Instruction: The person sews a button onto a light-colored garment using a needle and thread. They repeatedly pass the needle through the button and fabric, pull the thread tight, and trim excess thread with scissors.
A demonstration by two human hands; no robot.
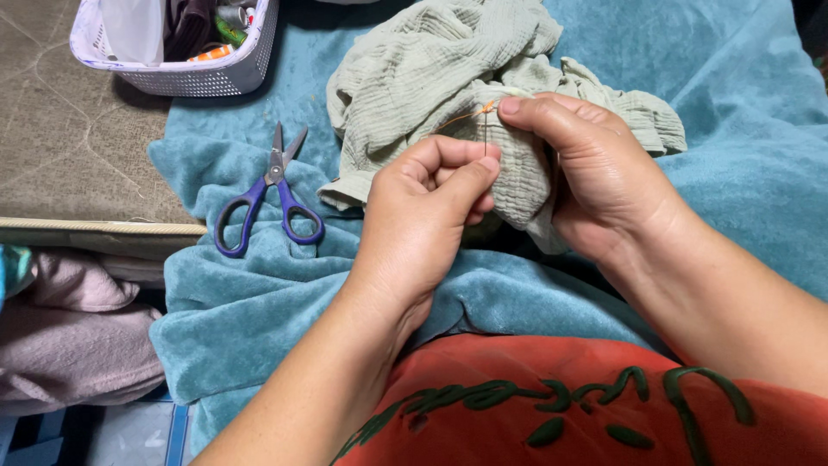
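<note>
Bottom of the frame: an orange-red garment (552, 406) with dark green stitched motifs is filling the lower edge, both forearms crossing over it. Lower left, a heap of pinkish-grey cloth (73, 332) is lying beside the teal blanket (259, 311).

Centre: the left hand (423, 216) is pinching a thin needle (486, 136) between thumb and forefinger, fingers closed narrow around it, the needle standing nearly upright. The right hand (595, 168) is gripping a bunched fold of the pale green crinkled cloth (448, 78), thumb pressing on top just beside the needle. An orange thread (466, 115) is running from the thumb tip leftward across the cloth. The right hand is covering the fold's right side.

Left of centre: blue-handled scissors (272, 194) are lying shut on the blanket, near the cloth's left edge, apart from both hands.

Upper left: a white perforated basket (207, 78) is sitting partly on the blanket's edge, holding small items too jumbled to tell.
</note>
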